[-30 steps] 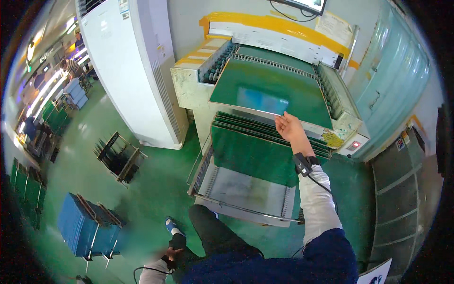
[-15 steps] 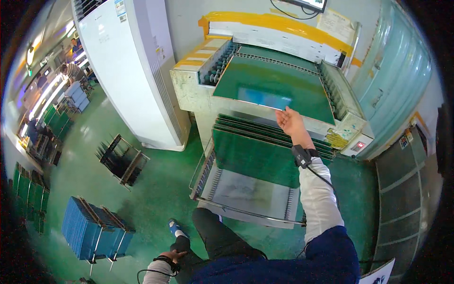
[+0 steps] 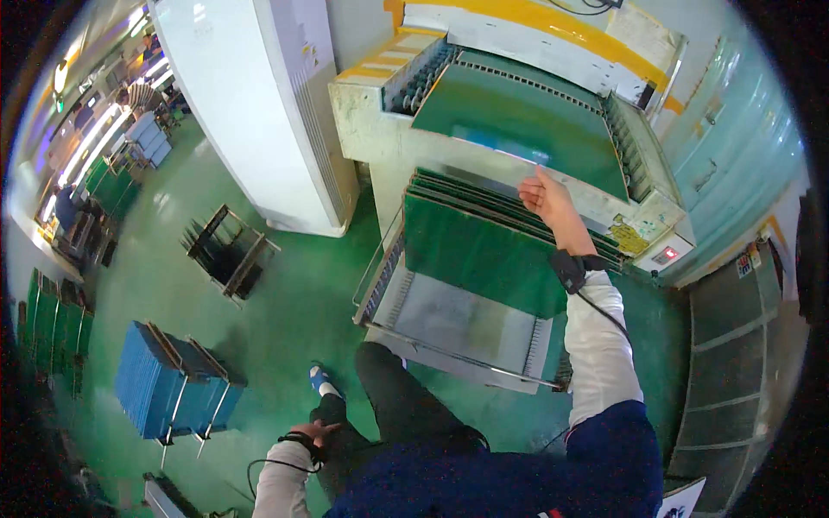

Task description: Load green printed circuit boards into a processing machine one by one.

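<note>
My right hand (image 3: 546, 197) is raised at the front edge of a large green panel (image 3: 527, 129) lying on the roller machine (image 3: 371, 121). Its fingers are loosely curled with nothing seen in them; one fingertip is at the panel's edge, and whether it touches I cannot tell. Just below, several green panels (image 3: 475, 250) stand on edge in a slotted rack (image 3: 453, 352) with a pale base. My left hand (image 3: 318, 432) lies on my leg, fingers stretched out, holding nothing.
A tall white cabinet unit (image 3: 259, 112) stands left of the machine. On the green floor are a dark slotted rack (image 3: 226, 255) and a rack of blue panels (image 3: 173, 380). A grey framed panel (image 3: 730, 363) is at the right. Other people work far left.
The view has shifted, so the machine and rack sit higher in the picture. My right hand's fingers have curled in more and stay near the panel's edge. My left hand remains on my leg.
</note>
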{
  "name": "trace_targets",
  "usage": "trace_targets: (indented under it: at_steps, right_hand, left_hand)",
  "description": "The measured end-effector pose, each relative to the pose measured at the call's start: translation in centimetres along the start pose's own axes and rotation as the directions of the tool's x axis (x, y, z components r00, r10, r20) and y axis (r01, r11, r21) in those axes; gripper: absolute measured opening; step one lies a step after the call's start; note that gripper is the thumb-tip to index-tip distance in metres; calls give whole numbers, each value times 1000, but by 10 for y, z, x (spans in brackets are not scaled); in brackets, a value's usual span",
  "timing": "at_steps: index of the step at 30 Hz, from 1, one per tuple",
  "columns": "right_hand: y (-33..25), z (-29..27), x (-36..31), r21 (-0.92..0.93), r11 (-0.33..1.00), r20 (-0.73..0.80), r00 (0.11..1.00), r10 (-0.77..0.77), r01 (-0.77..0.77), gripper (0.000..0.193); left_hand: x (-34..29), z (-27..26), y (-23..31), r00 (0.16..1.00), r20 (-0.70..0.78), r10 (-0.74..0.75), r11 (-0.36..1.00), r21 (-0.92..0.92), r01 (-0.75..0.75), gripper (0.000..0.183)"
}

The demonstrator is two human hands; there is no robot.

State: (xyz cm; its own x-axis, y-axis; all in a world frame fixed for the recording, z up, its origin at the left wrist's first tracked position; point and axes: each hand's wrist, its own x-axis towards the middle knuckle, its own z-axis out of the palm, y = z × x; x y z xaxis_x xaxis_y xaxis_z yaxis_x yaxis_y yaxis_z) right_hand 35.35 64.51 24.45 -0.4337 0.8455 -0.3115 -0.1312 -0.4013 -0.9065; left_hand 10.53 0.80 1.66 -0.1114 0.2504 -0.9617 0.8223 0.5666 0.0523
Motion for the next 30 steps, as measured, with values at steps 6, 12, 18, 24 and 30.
trace_targets:
  at_steps: [6, 12, 18, 24, 30]
  right_hand:
    - [37, 6, -57, -810, 318, 231, 767, -599, 492, 23]
    - [64, 16, -108, -846, -95, 458, 623, -634, 525, 21]
    - [70, 27, -109, -846, -147, 487, 631, -604, 512, 22]
    - [67, 18, -81, -916, -317, 353, 870, -344, 246, 28]
    - [62, 14, -66, -924, -329, 286, 925, -250, 196, 46]
  left_hand:
    - [-24, -9, 9, 989, -29, 147, 987, 72, -145, 85]
    - [21, 13, -14, 992, 37, 119, 981, -157, -111, 96]
    - [28, 31, -18, 985, -88, 150, 987, 68, -144, 89]
    - [6, 28, -14, 995, -40, 94, 995, 22, -93, 88]
    - [30, 37, -18, 985, -135, -103, 957, -282, 62, 66]
